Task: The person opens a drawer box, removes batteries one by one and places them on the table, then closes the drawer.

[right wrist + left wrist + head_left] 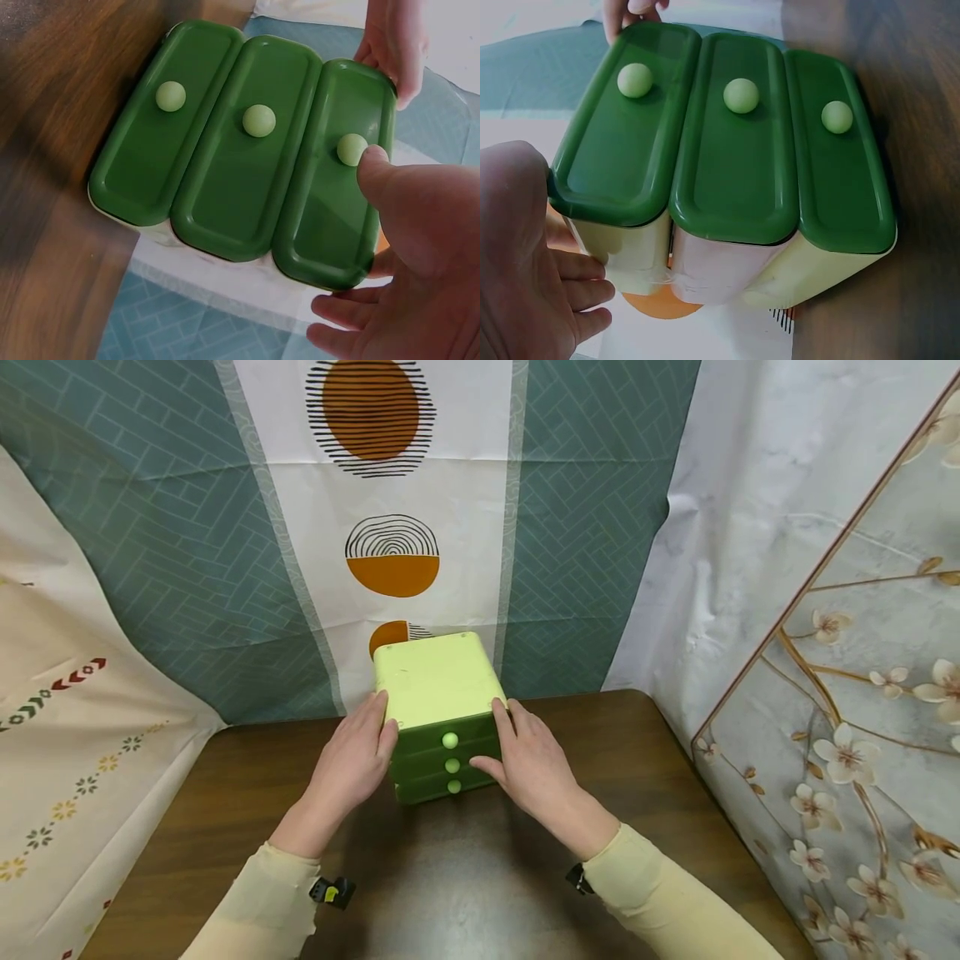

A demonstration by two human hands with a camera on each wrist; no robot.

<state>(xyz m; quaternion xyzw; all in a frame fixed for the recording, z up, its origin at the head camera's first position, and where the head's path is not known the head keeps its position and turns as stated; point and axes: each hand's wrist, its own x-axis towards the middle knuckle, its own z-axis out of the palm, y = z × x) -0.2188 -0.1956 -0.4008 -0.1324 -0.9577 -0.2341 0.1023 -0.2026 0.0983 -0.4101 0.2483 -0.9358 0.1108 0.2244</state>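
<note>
A small drawer box (438,681) with a light green top and three dark green drawer fronts stands on the table in the head view. Each drawer (742,172) carries a round pale knob (259,121), and all three drawers are pushed in. My left hand (356,752) rests along the box's left side, fingers nearly straight at the top edge. On the opposite side, my right hand (536,764) lies against the upper right corner, its thumb stretched out in front of the drawer fronts. Both hands' fingertips are partly hidden behind the box in the wrist views.
The brown wooden table (465,877) reaches back to a patterned teal and white cloth (592,568) hanging close behind the box. A cream cloth (90,760) hangs at the left, and a floral panel (840,777) borders the right side.
</note>
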